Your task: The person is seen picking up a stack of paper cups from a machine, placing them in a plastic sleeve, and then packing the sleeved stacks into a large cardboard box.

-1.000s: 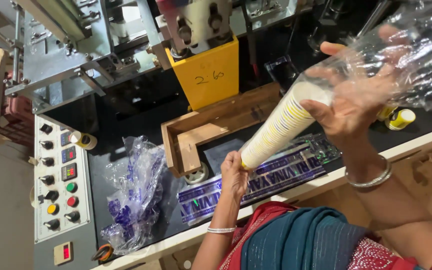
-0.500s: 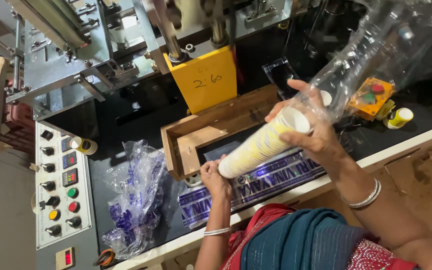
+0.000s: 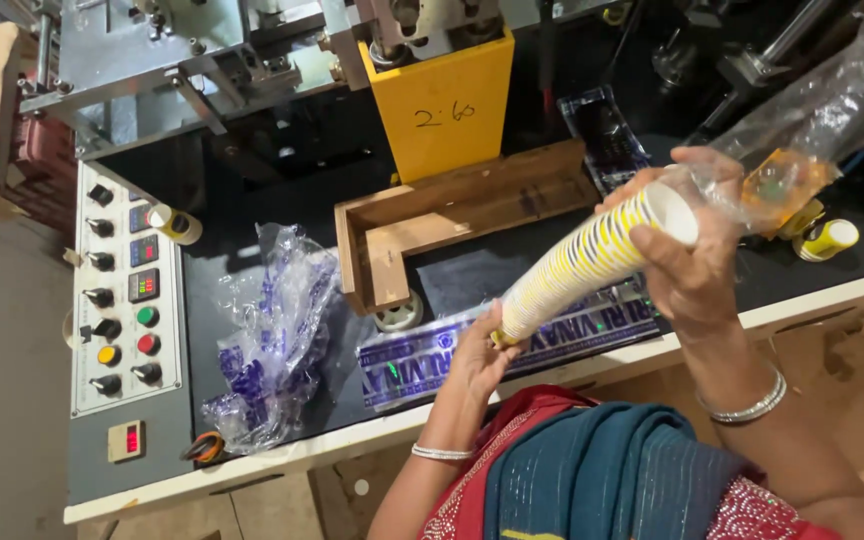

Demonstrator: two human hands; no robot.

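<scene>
Stacked paper cups, nested into one long tapering column, held slantwise above the front edge of the black worktable. Clamped at both ends: left hand cupped under the narrow lower end, fingers curled up against it; right hand wrapped round the wide upper end, thumb and fingers closed on the rim of the topmost cup. White inside at the open mouth, white outside with yellow and dark printed bands repeating down the column. Pinched in the same right hand, a clear plastic sleeve, trailing up and away toward the top right corner, crumpled and glossy. Whether the sleeve's mouth already covers the top cup: cannot tell.

Below the cups, flat on the table, a strip of printed purple film. Farther left, a crumpled heap of clear and purple plastic bags. Behind, an open wooden frame and a yellow machine housing. Far left, a grey control panel with knobs and coloured buttons. Silver bangles on both wrists.
</scene>
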